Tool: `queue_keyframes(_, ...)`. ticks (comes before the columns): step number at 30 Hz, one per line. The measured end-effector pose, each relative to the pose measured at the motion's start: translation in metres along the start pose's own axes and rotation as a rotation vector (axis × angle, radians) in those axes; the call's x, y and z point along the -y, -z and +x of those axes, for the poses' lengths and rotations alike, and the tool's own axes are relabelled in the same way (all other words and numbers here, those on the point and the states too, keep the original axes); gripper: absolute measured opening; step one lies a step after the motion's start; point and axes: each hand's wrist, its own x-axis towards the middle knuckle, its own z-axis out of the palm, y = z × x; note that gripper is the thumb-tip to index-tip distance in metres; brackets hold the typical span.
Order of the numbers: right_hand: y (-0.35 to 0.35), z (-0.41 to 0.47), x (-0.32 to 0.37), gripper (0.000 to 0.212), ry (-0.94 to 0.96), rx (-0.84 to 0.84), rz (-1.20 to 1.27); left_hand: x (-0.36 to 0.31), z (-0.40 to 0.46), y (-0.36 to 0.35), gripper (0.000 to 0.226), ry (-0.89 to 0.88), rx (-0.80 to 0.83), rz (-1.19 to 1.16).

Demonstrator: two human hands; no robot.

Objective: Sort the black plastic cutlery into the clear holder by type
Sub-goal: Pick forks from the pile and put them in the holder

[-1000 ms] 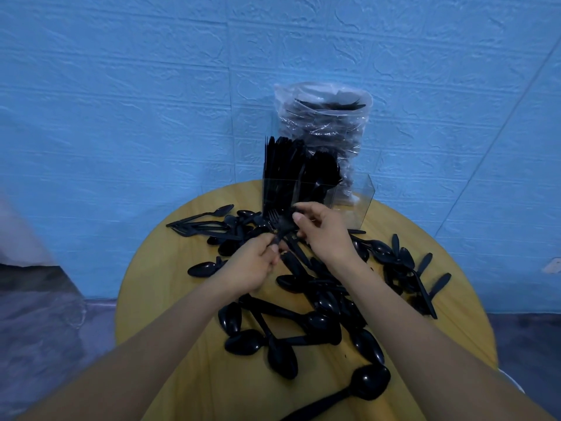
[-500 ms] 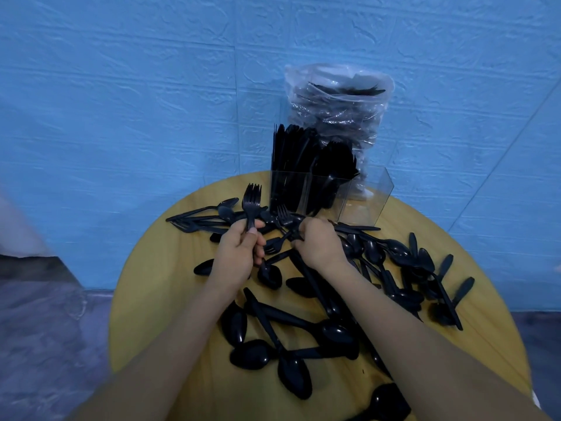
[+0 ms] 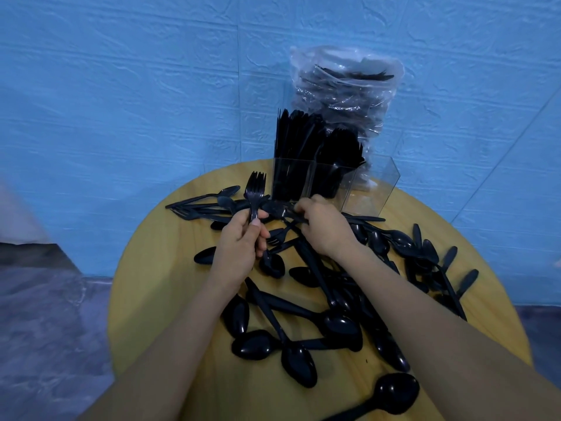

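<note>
Two bare hands work at the heap: the left hand (image 3: pixel 239 241) grips black plastic forks (image 3: pixel 256 192) upright, tines just left of the clear square-walled plastic holder (image 3: pixel 372 189). Beside it, the right hand (image 3: pixel 324 226) pinches loose black plastic cutlery (image 3: pixel 303 314) below the holder's front edge; bare round yellow wooden table (image 3: pixel 158 268) lies left of the grip.

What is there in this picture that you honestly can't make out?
- Head view: what the right hand is picking from the pile; its own fingers cover it.
- How many forks the left hand grips; they overlap.
- The contents of the plastic bag; glare and wrinkles blur them.
- The nearest spoon's handle end; the bottom edge cuts it off.
</note>
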Motion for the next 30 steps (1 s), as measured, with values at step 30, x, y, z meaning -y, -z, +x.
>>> queue_keyframes(30,0.008,-0.028,0.052,0.039,-0.182,-0.099,0.614,-0.001,0.001,-0.003,0.024,0.044,0.038,-0.199)
